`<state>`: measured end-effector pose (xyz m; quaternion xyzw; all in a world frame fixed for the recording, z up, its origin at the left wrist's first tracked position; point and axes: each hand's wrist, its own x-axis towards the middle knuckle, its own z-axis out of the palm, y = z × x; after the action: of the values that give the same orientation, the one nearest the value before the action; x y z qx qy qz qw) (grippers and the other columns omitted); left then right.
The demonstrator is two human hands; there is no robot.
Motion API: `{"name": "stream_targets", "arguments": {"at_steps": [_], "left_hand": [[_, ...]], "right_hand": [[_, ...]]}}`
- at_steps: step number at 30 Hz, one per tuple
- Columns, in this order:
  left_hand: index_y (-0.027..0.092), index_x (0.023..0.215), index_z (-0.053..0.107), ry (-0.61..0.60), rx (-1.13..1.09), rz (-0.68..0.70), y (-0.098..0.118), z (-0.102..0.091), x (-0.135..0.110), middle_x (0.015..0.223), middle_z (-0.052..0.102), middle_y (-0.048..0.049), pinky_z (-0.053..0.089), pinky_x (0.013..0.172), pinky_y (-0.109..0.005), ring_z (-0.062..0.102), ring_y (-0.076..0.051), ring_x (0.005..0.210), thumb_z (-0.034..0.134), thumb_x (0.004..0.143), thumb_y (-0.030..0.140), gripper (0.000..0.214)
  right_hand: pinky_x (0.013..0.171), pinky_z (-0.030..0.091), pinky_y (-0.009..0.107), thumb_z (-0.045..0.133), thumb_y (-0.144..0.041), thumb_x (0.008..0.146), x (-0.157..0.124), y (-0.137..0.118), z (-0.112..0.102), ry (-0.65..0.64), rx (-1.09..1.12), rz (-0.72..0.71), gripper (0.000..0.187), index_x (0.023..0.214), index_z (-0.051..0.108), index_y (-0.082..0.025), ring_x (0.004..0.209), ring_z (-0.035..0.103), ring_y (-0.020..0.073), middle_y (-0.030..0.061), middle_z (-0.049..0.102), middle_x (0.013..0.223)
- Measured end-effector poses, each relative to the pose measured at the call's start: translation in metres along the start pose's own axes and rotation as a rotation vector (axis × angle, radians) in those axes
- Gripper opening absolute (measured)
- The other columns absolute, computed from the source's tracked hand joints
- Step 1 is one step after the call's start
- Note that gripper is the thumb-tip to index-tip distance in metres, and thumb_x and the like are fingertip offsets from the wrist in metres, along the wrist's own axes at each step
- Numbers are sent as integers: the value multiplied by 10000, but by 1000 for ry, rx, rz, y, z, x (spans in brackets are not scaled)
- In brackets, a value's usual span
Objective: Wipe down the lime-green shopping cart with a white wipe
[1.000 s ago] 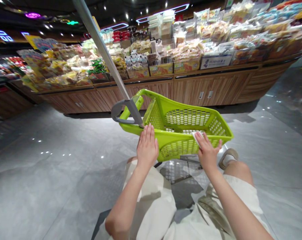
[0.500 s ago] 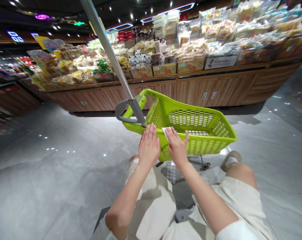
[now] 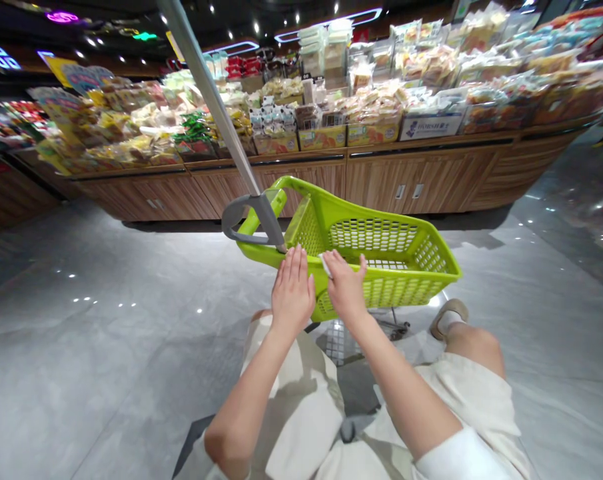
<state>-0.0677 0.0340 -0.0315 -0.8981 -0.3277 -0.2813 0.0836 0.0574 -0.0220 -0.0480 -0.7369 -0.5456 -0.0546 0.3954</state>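
Where my left hand lies: flat over the near rim of the green basket, towards its left end, fingers straight and together, thumb alongside; I see nothing held in it, and it lies where it lay a second ago.
Right hand: fingers half bent at the rim, thumb raised and apart, holding one small white cloth under the fingers; it is just beside my left hand, whereas a second ago it was well along the rim to the right.
Basket: one, in front of my legs; bright lime plastic, glossy, its walls pierced with rows of small slots, one partition inside near the left end.
Grey loop and pole: one of each, at the left end, the pole slanting up leftward.
Pale shorts: one pair; one beige shoe shows at the right.
Wooden cabinets: beyond the basket, on grey floor; two pale pulls show on the right-hand doors.
Packets: too many to count, heaped above; one white box bears blue lettering.
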Motion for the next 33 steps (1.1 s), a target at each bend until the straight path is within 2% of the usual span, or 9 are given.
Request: {"name": "stream_targets", "arguments": {"at_steps": [4,7,11,14,16,22,25,29,33], "left_hand": [[100,1518,215,-11,12,8,-2,0,0,1583,287,-140,265,1192,-461,207,-247,1481,361,939,194,605],[80,1516,212,-3,22,4,-2,0,0,1580,293,-146,259,1196,-449,206,-241,1482,350,952,206,594],[82,1519,202,6,5,-21,1,3,0,1576,299,-157,253,1199,-458,208,-245,1481,355,959,226,598],[98,1526,184,21,-12,-26,4,5,0,1576,300,-156,252,1198,-466,210,-248,1481,356,960,231,607],[105,1529,173,31,-19,-25,5,5,0,1576,301,-153,252,1198,-469,206,-248,1481,358,959,230,612],[112,1530,171,20,3,-10,0,6,-1,1578,295,-153,260,1192,-475,205,-252,1481,355,939,186,623],[107,1526,182,9,21,-9,-3,4,-2,1580,291,-150,252,1196,-465,203,-248,1482,355,938,184,618],[89,1523,181,0,24,-35,-2,2,-3,1579,292,-154,242,1201,-455,204,-241,1482,352,953,212,608],[106,1530,167,5,9,-52,0,2,-2,1581,291,-151,241,1201,-468,209,-246,1481,352,957,224,613]], "right_hand": [[1166,-6,566,371,-34,779,12,-28,12,-34,59,-110,645,1381,479,-238,1385,410,189,65,548,1415],[1162,-50,565,357,4,741,-8,15,-1,-4,-62,-148,747,1440,402,-255,1410,369,173,50,523,1440],[1155,-11,587,386,-8,730,-46,95,-31,82,-254,-19,771,1448,395,-291,1406,379,209,45,537,1429],[1147,5,602,392,-33,762,-55,114,-38,161,-292,88,705,1423,442,-273,1387,407,240,63,559,1405],[1151,3,591,382,-33,771,-46,95,-30,177,-240,127,672,1400,477,-247,1375,424,243,79,569,1392],[1171,31,548,366,-48,808,7,-23,13,-32,60,-33,619,1387,483,-234,1377,419,194,69,537,1424],[1172,23,544,365,-52,813,8,-33,14,-52,40,-94,631,1409,453,-240,1396,391,187,63,517,1444],[1166,-12,555,357,-9,755,-22,28,-6,-9,-111,-124,752,1462,375,-265,1412,365,179,53,500,1459],[1156,17,580,379,-27,758,-55,100,-30,111,-244,13,736,1445,407,-288,1409,373,212,48,531,1434]]}}
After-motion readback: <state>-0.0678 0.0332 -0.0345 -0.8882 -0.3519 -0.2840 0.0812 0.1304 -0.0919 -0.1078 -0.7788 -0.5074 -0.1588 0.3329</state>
